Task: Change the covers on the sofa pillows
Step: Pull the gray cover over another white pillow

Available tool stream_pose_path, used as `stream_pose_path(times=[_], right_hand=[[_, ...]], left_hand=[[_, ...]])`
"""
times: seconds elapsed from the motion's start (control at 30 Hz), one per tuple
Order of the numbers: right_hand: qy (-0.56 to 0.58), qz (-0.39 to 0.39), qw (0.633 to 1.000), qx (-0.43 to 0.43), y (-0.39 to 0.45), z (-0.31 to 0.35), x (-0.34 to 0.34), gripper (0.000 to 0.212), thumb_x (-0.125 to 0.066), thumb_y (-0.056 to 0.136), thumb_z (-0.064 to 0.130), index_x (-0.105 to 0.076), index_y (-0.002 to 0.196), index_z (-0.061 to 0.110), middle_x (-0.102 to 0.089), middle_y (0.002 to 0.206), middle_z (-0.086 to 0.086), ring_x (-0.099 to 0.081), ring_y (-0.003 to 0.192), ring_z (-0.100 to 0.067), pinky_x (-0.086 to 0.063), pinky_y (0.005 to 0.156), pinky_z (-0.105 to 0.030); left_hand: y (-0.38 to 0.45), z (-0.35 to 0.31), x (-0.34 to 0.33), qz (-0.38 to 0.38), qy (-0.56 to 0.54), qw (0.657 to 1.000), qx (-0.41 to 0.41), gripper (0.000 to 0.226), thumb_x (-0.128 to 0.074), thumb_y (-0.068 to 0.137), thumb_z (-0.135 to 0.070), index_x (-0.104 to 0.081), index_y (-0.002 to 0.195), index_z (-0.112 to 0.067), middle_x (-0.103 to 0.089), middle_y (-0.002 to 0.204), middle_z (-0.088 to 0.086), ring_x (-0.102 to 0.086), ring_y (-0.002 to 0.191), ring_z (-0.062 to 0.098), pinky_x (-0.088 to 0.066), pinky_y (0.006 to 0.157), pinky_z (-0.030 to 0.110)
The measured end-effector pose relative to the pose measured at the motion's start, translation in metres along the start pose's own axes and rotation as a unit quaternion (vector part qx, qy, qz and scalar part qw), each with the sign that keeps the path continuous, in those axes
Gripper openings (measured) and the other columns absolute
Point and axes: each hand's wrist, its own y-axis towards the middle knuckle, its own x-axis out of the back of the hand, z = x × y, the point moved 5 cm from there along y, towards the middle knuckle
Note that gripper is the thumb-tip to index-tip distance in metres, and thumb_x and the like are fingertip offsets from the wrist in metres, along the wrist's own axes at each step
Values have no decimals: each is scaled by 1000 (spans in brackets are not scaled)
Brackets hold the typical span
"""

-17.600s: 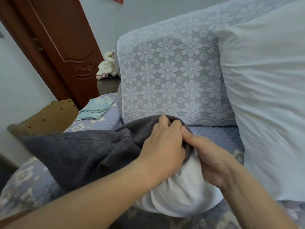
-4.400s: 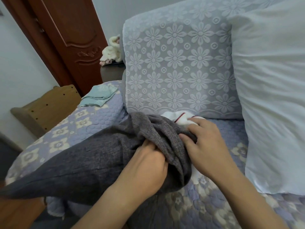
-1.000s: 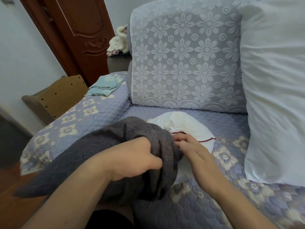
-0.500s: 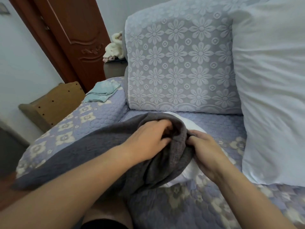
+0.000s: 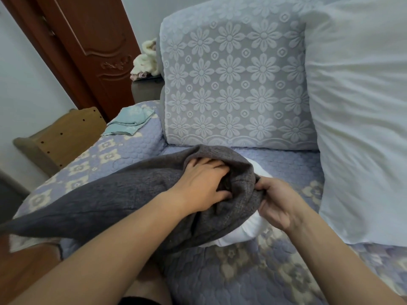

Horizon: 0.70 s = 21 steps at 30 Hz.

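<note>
Landmark: the floral back cushion [image 5: 237, 84], upright at the rear of the sofa seat [image 5: 242, 276].

Far left of the cushion, a dark red door [image 5: 92, 47]; below it a wooden piece with dotted holes [image 5: 63, 137], what it is cannot be told. Just left of the cushion's lower corner, a folded teal cloth [image 5: 130, 121] lies on the quilted armrest. A pale plush heap [image 5: 146, 60] sits behind the cushion's left edge.

In front of the cushion, on the seat, the grey pillow cover [image 5: 105, 199] stretches away to the left, its open mouth bunched directly below the cushion's middle. The left hand [image 5: 202, 186] lies on top of that mouth, fingers curled into the cloth folds, clutching the grey fabric. The white pillow insert [image 5: 244, 232] bulges out of the cover's mouth, low and slightly right of the cushion's centre, resting on the seat. The right hand [image 5: 277, 203] pinches the cover's rim at the right side of the mouth, thumb and fingers closed on the grey edge, palm against the insert.

Right of the cushion, touching its edge, a big bare white pillow [image 5: 361, 119] leans upright.
</note>
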Motion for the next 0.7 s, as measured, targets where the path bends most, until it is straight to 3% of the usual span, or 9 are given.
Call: stream_pose_path(times=[0.27,0.37,0.47,0.53,0.63,0.7], right_hand=[[15,-63,997,41,0,-5,25,42,-36,83,-11,-60,117,-14,-64,121,-31,-64,112,-38,-51,103,-49],[-54,-42,995,75,-5,9,24,35,-37,86,-15,-67,102,-11,-69,101,-27,-68,89,-30,-59,81,-36],[-135,16,985,108,-12,26,12,31,-45,91,-12,-66,113,-8,-70,100,-21,-65,87,-26,-55,76,-29],[-154,62,983,82,-15,30,4,30,-52,96,0,-62,123,-9,-68,104,-18,-64,88,-23,-55,77,-27],[-131,100,986,-38,-15,22,-3,50,-47,104,32,-59,131,-8,-63,115,-23,-61,102,-29,-54,92,-34],[-119,126,981,-85,-18,16,-8,47,-44,104,28,-57,135,-6,-65,115,-20,-65,99,-25,-51,98,-36]], left_hand=[[21,-31,-29,48,20,999,-9,45,-67,86,-31,-53,127,-21,-63,128,1,-37,135,23,-18,113,46],[23,-26,-14,41,-52,998,20,34,-64,87,-26,-58,120,-23,-59,130,1,-38,133,22,-22,113,40],[17,-17,23,18,-112,993,43,17,-60,87,-16,-64,101,-24,-64,118,2,-47,122,24,-30,103,35],[9,-12,40,14,-108,993,37,14,-57,84,-12,-61,87,-25,-67,108,2,-54,112,27,-35,93,33],[-8,-4,53,-9,-98,995,18,10,-55,77,-11,-62,82,-16,-72,98,2,-62,102,29,-46,88,35],[-18,-4,58,-33,-114,993,10,8,-57,77,-10,-64,80,-13,-73,91,3,-65,92,31,-51,78,36]])
